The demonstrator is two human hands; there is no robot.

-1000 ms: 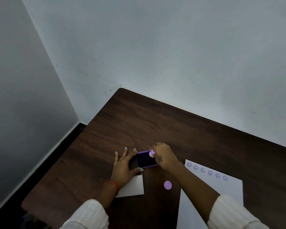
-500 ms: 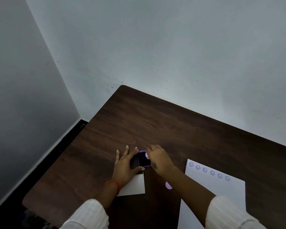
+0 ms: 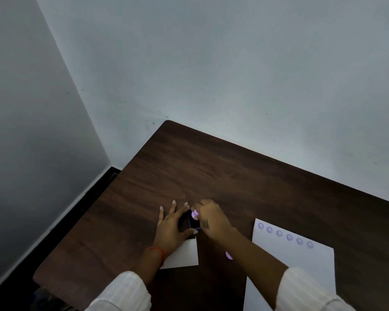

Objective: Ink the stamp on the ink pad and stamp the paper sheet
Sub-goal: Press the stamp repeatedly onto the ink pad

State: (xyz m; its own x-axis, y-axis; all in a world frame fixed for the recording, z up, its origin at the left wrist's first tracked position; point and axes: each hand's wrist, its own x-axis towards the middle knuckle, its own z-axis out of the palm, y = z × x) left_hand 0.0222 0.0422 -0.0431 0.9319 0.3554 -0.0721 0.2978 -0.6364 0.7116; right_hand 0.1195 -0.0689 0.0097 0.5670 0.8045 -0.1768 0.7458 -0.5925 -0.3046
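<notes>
A small purple ink pad (image 3: 191, 222) lies on the dark wooden table (image 3: 211, 171). My left hand (image 3: 173, 227) rests flat beside it, thumb and forefinger bracketing the pad's left side. My right hand (image 3: 209, 217) pinches a small lilac stamp (image 3: 195, 213) and presses it down on the pad. The white paper sheet (image 3: 301, 261) lies to the right, with a row of several purple round stamp marks (image 3: 284, 235) along its far edge. My right forearm hides part of the sheet.
A small white card (image 3: 185, 254) lies under my left wrist. A lilac round cap (image 3: 229, 255) peeks out beside my right forearm. The table sits in a corner between two grey walls, with its left edge dropping to a dark floor.
My right hand shifted left over the ink pad, covering more of it, and the stamp stays on the pad. My left hand kept its place. The camera tilted slightly.
</notes>
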